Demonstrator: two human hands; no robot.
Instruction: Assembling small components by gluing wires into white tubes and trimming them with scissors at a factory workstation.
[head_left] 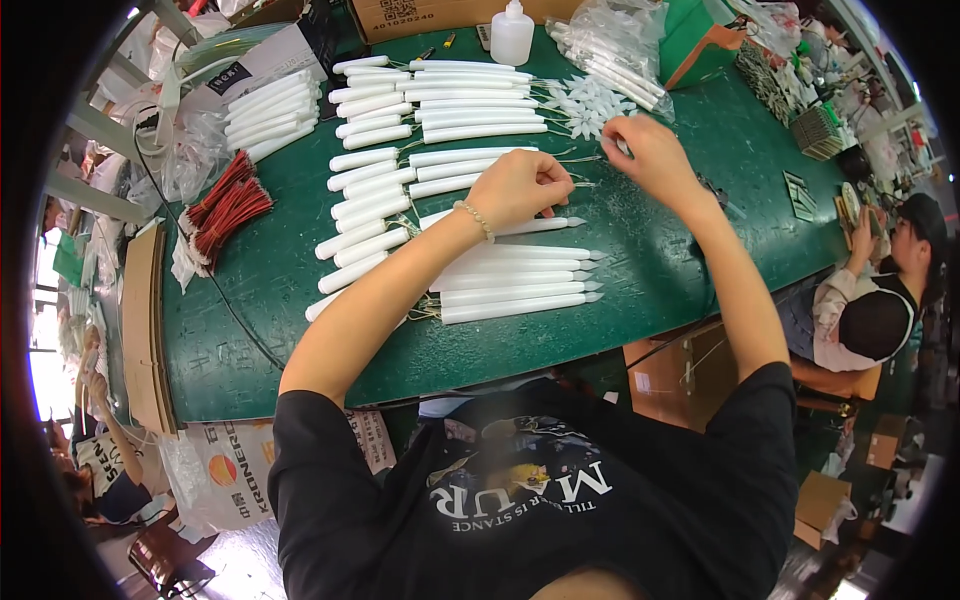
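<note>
Rows of white candle-shaped tubes [478, 103] lie on the green table [270, 330] in front of me, with thin wires at their ends. The nearest candles [515, 303] have pointed, flame-shaped tips on their right ends. My left hand [520, 187] is over the middle of the right-hand row, its fingers curled in a pinch beside the tubes' wire ends. Further right, my right hand [650, 160] has thumb and forefinger together at the edge of a pile of translucent white flame-shaped caps [583, 103]. Whatever either hand pinches is hidden or too small to name.
A bundle of red wires [228, 210] and more white tubes [272, 115] lie at the left. At the back are a white squeeze bottle [511, 38], bagged tubes [615, 60] and a cardboard box [440, 15]. A co-worker [870, 300] sits at the right.
</note>
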